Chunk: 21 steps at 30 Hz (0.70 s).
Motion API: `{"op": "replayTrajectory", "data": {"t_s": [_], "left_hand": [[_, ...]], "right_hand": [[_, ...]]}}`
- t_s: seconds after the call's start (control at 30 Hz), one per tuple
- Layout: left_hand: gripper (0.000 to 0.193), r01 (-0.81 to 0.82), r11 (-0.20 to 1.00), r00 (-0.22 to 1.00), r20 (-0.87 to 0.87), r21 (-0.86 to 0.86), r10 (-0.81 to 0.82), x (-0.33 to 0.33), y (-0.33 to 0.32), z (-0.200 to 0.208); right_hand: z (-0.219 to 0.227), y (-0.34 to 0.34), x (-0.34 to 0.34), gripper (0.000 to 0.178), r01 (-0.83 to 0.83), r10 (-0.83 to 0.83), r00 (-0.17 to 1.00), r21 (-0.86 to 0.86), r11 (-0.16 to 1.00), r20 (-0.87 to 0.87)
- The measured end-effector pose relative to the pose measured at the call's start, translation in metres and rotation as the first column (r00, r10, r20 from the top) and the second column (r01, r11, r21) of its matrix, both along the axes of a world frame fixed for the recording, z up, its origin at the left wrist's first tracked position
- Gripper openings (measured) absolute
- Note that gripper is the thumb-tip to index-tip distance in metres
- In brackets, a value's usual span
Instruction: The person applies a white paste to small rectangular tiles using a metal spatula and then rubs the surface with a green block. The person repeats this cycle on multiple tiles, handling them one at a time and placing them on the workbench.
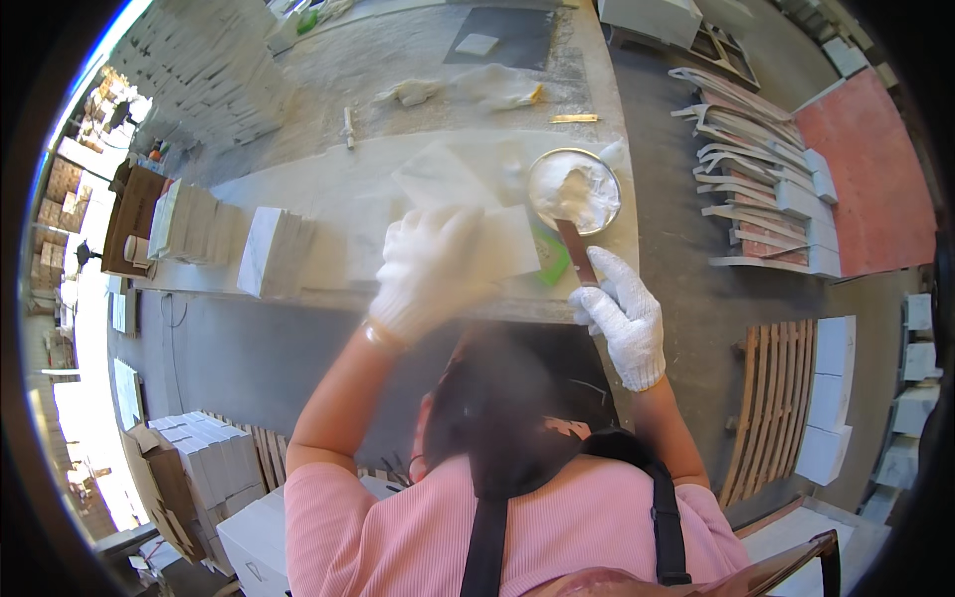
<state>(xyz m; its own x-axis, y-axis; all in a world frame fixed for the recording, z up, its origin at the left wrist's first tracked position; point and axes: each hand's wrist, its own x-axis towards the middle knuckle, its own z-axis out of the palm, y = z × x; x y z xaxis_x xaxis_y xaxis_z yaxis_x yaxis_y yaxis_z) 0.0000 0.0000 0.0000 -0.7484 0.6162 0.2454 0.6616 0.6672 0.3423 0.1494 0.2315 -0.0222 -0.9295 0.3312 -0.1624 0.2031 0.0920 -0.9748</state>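
Note:
My right hand (625,320), in a white knit glove, is closed around a flat reddish-brown scraper (577,252). The scraper's far end reaches the near rim of a round metal bowl (618,211) that holds white paste (575,191). My left hand (430,267), gloved the same way, is over pale tiles at the table's near edge; motion blurs its fingers, and I cannot make out a grip. Beside it lies a white tile (513,242), with another pale tile (448,175) farther back. A bright green object (552,259) sits between the white tile and the scraper.
The dusty worktable (328,169) carries stacked tiles (274,249) on the left and a cardboard box (131,219) beyond them. A yellowish strip (575,118) and crumpled gloves (468,90) lie farther back. On the right are a pallet with straps (751,169) and a wooden slatted pallet (766,408).

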Motion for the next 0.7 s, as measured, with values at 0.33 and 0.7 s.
{"op": "replayTrajectory", "data": {"t_s": [0.33,0.7], "left_hand": [[0.071,0.15,0.988,0.983,0.104,0.046,-0.154,0.049,0.019,0.029],[0.075,0.038,0.964,0.9,0.411,0.262,-0.147,0.08,0.036,0.01]], "right_hand": [[-0.011,0.001,0.013,0.043,0.159,-0.004,0.952,0.483,0.861,-0.306],[-0.033,0.023,0.076,0.034,0.319,0.246,0.838,0.802,0.505,-0.488]]}}
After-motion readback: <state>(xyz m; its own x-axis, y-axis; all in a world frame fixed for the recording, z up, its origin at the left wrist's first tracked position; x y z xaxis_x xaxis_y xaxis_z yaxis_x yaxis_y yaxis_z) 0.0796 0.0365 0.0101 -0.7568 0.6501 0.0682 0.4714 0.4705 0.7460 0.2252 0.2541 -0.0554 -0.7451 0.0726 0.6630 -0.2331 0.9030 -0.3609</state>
